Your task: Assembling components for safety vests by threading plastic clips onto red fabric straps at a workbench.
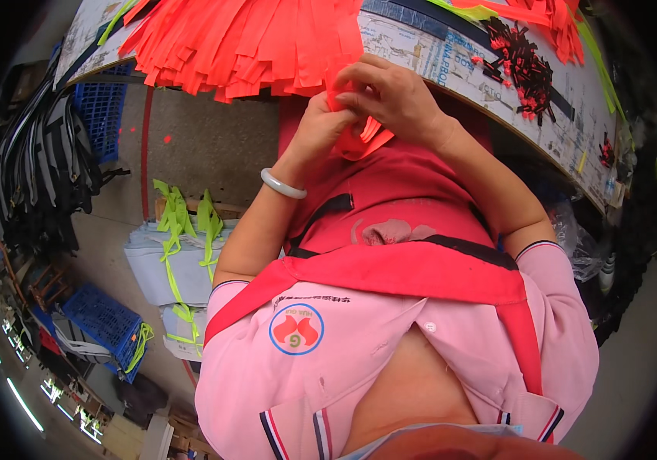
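Both my hands meet in front of my red apron, just off the near edge of the table. My left hand is closed on a bright orange-red fabric strip, with a pale bangle on the wrist. From the other side my right hand pinches the same strip, fingers bent over the left fingertips. The strip's loose end curls below the hands against the apron; the exact pinch point is hidden by fingers. Beside them a thick layered bundle of orange-red strips hangs over the table edge.
On the table's right lies a heap of small black and red pieces, near more orange strips. To the left are a blue crate, hanging black and grey straps, tied pale stacks and another blue crate.
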The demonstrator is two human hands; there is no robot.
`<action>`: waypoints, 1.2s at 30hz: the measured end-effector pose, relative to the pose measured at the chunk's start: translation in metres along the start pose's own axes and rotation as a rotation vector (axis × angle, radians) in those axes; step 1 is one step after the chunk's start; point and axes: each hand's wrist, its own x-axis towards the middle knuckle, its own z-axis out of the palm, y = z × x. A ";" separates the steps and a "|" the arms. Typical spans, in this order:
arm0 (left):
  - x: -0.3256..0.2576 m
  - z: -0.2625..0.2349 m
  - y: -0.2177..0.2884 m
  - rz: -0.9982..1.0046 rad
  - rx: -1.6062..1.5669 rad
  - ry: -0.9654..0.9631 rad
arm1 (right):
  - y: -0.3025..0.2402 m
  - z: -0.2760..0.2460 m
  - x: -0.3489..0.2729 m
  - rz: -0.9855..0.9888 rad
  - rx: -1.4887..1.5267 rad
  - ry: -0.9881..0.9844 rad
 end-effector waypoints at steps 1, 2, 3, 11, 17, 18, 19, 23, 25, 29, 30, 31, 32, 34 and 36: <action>0.000 -0.001 -0.003 0.001 -0.001 0.001 | 0.000 -0.001 0.000 -0.001 0.000 -0.001; -0.001 -0.002 -0.007 0.006 -0.001 0.004 | 0.001 -0.003 0.000 0.119 0.110 -0.106; -0.001 0.000 -0.005 0.010 0.001 0.002 | 0.003 -0.004 0.000 0.241 0.219 -0.207; -0.004 -0.002 0.015 0.060 -0.189 0.089 | 0.004 -0.022 0.001 0.155 0.300 0.055; -0.004 -0.017 0.028 0.102 -0.292 0.094 | -0.001 -0.030 -0.001 0.238 0.444 -0.022; -0.009 -0.009 0.034 0.091 0.006 0.137 | -0.003 -0.028 -0.005 0.228 0.477 -0.044; -0.013 0.004 0.039 0.071 0.094 0.152 | -0.004 -0.025 -0.006 0.229 0.480 -0.044; -0.013 0.016 0.036 0.199 0.161 0.182 | -0.003 -0.023 -0.013 0.272 0.486 -0.026; -0.015 0.018 0.034 0.193 0.190 0.176 | -0.001 -0.027 -0.019 0.203 0.291 -0.126; -0.019 0.027 0.032 0.131 0.269 0.164 | -0.006 -0.036 -0.030 0.113 0.182 -0.165; -0.019 0.030 0.031 0.133 0.275 0.160 | -0.008 -0.038 -0.034 0.080 0.147 -0.158; -0.020 0.032 0.030 0.136 0.283 0.147 | -0.010 -0.039 -0.038 0.047 0.110 -0.150; -0.022 0.033 0.029 0.159 0.327 0.130 | -0.012 -0.039 -0.042 0.048 0.104 -0.134; -0.018 0.038 0.027 0.198 0.370 0.059 | -0.009 -0.040 -0.051 0.060 0.104 -0.145; -0.024 0.040 0.025 0.121 0.443 0.100 | -0.008 -0.042 -0.056 0.117 0.125 -0.227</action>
